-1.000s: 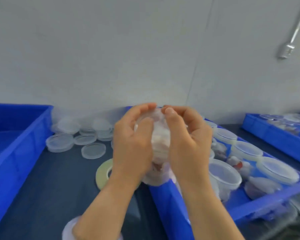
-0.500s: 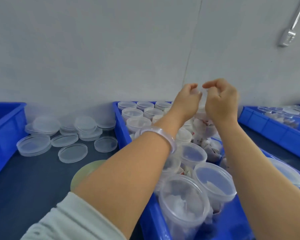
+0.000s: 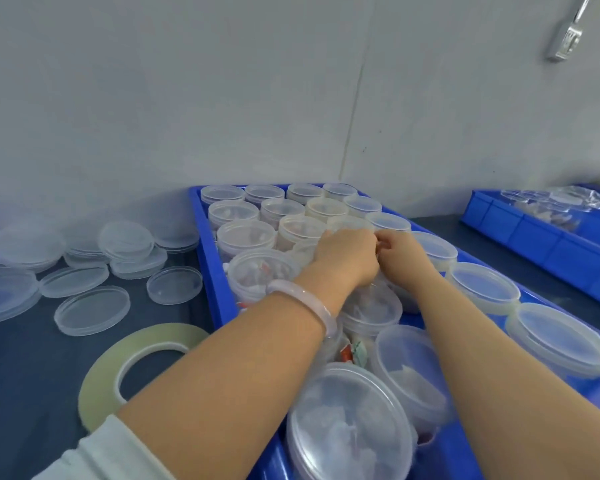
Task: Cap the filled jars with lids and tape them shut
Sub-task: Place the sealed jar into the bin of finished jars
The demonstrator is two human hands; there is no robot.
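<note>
Ok, going left to right. Over at 9 o'clock there's a pile of loose clear round plastic lids [image 3: 84, 282] on the dark grey worktop [image 3: 21, 358]. At 7 o'clock a roll of pale yellowish tape [image 3: 136, 365] lies flat, nobody touching it.

The big blue plastic crate [image 3: 205, 271] fills the middle, packed with clear round plastic jars [image 3: 246, 237], and most of them look lidded as far as I can tell. The left hand [image 3: 347, 258], with a pale pink bangle [image 3: 302, 303] on the wrist, and the right hand [image 3: 400, 252] meet dead centre over a jar that's mostly hidden under them. Fingers on both are curled and the tips touch. Honestly I can't tell whether either grip is pinching a tape end, the lid rim or nothing at all.

A second blue plastic crate [image 3: 541, 233] sits at 3 o'clock, well apart.

My guess is capping is mostly done in this crate and this is the sealing bit, smoothing tape onto that jar's rim. The next move probably calls for a fresh strip, so one hand goes to the roll at 7 o'clock while the other steadies the next jar.
</note>
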